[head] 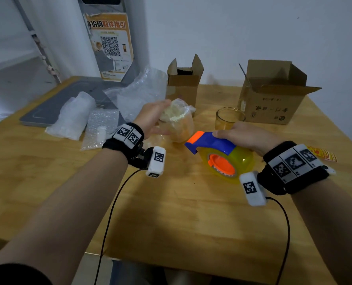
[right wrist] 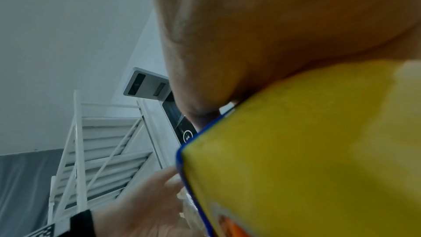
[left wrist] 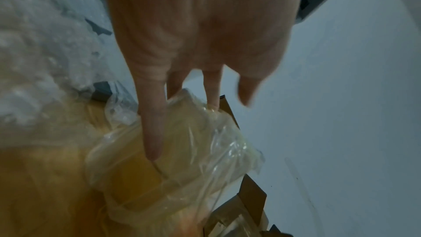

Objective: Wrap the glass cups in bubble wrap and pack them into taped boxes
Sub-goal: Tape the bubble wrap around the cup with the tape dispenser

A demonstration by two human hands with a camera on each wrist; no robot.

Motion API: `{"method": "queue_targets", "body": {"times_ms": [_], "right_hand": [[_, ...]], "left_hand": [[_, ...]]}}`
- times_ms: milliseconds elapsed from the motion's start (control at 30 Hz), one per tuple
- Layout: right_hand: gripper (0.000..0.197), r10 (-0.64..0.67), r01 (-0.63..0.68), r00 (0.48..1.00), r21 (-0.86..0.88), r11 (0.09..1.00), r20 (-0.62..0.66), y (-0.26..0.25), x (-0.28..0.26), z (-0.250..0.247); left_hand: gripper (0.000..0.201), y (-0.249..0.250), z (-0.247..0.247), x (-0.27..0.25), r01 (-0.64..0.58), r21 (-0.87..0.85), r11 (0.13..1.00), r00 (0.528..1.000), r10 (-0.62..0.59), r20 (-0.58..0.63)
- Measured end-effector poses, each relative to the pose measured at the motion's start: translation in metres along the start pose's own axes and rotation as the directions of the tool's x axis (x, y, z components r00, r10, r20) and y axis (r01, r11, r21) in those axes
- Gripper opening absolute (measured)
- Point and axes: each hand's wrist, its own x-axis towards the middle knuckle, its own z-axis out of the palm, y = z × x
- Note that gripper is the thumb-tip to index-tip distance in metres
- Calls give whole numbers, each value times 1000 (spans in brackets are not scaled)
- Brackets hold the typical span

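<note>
A glass cup wrapped in clear bubble wrap [head: 178,122] stands on the wooden table [head: 171,212] in front of a small open cardboard box [head: 183,87]. My left hand [head: 155,116] holds it, fingers over its far side and thumb along the near side. In the left wrist view, the thumb [left wrist: 152,132] lies along the wrapped cup [left wrist: 182,168]. My right hand [head: 243,135] grips the blue handle of a yellow tape dispenser [head: 220,155], whose nose points at the cup. The dispenser [right wrist: 307,150] fills the right wrist view. A bare glass cup [head: 229,118] stands behind it.
A larger open cardboard box [head: 274,93] sits at the back right. Loose sheets and rolls of bubble wrap [head: 101,128] lie at the left over a grey board [head: 47,110]. Small packets [head: 323,153] lie near the right edge.
</note>
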Motion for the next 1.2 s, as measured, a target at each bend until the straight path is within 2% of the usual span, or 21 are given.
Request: {"method": "queue_targets", "body": {"times_ms": [67, 133, 267, 433, 567, 667, 767, 867, 1200], "right_hand": [[47, 3, -3, 1000, 14, 1000, 0, -1, -2, 0], [47, 11, -11, 1000, 25, 1000, 0, -1, -3, -1], [46, 37, -37, 999, 49, 998, -7, 2, -7, -3], [45, 54, -53, 999, 101, 993, -1, 10, -14, -8], [47, 14, -12, 1000, 134, 991, -18, 15, -20, -14], [62, -7, 10, 1000, 138, 990, -17, 15, -24, -19], [64, -8, 9, 1000, 88, 996, -14, 10, -23, -19], [52, -17, 15, 999, -42, 999, -45, -4, -23, -17], [54, -49, 43, 999, -271, 962, -16, -34, -13, -28]], "left_hand": [[88, -3, -1, 1, -55, 170, 984, 996, 42, 83], [104, -4, 7, -1, -112, 344, 932, 994, 99, 54], [99, -8, 21, 4, -169, 426, 889, 980, 199, -27], [86, -12, 29, 14, -239, 352, 905, 956, 284, -80], [82, -7, 29, 18, -203, 342, 918, 955, 262, -137], [80, 5, 26, 16, -155, 322, 934, 969, 207, -135], [86, 10, 27, 15, -115, 332, 936, 977, 166, -131], [85, 10, 32, 13, -95, 375, 922, 979, 155, -135], [84, 10, 40, 13, -82, 472, 878, 980, 156, -122]]}}
